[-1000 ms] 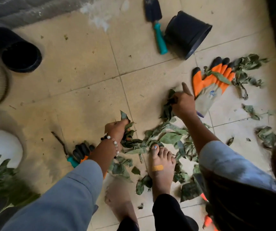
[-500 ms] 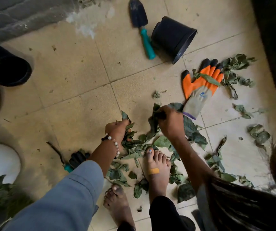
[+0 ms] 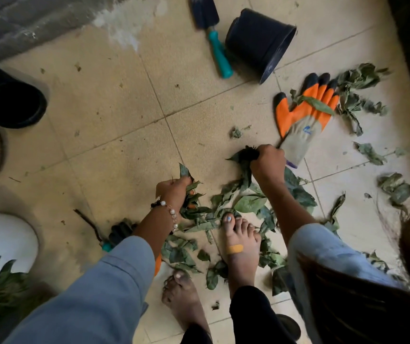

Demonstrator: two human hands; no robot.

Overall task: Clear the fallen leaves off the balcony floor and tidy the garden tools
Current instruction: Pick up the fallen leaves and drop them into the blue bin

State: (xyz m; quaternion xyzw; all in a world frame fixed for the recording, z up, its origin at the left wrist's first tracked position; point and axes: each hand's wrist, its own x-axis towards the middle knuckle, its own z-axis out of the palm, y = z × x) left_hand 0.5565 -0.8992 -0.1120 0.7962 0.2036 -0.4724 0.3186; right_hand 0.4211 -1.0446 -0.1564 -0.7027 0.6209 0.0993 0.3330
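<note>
The right hand point(image 3: 268, 163) has dragged its clump nearer the orange-and-grey fabric glove point(image 3: 303, 120); both grips, left hand point(image 3: 174, 189) included, clench dry green fallen leaves point(image 3: 248, 203) at centre frame.

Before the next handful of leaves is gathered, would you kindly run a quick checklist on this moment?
1. Left hand grips leaves: ok.
2. Right hand grips leaves: ok.
3. Leaf pile at the feet cleared: not ok.
4. Loose leaves beside the orange glove cleared: not ok.
5. Trowel tidied: not ok, lying beside the tipped black pot.
6. Container for the leaves within reach: cannot tell.
</note>
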